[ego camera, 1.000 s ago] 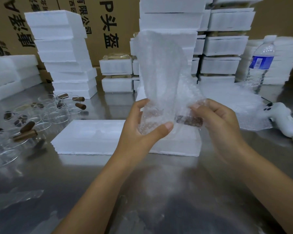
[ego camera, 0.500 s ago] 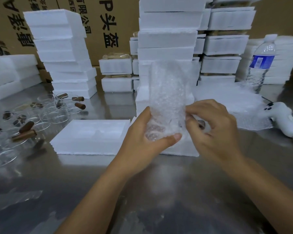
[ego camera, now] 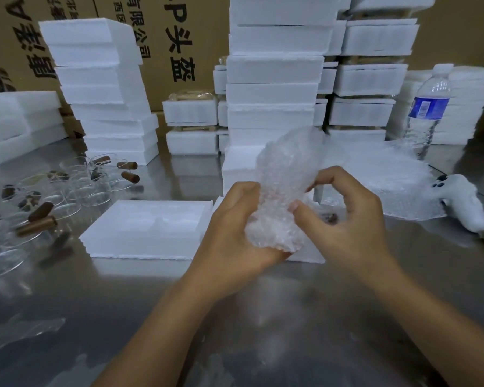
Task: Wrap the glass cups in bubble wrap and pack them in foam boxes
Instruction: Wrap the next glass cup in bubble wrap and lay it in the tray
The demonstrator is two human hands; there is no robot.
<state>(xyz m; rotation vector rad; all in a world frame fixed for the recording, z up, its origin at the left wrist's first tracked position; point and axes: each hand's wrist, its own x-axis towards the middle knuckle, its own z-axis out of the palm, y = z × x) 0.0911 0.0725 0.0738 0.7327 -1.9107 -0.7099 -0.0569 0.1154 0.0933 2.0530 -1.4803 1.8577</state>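
both hands, left hand (ego camera: pixel 235 233) and right hand (ego camera: pixel 344 219), curled round a crinkly bubble-wrap bundle (ego camera: pixel 282 188), above an open white foam box (ego camera: pixel 148 227) holding nothing visible

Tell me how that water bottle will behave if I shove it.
The water bottle stands tall and narrow, so a high shove would probably tip it rather than slide it. Its thin ribbed plastic likely dents under a squeeze.

Printed cardboard cartons (ego camera: pixel 185 23) stand behind a steel table (ego camera: pixel 277 317).
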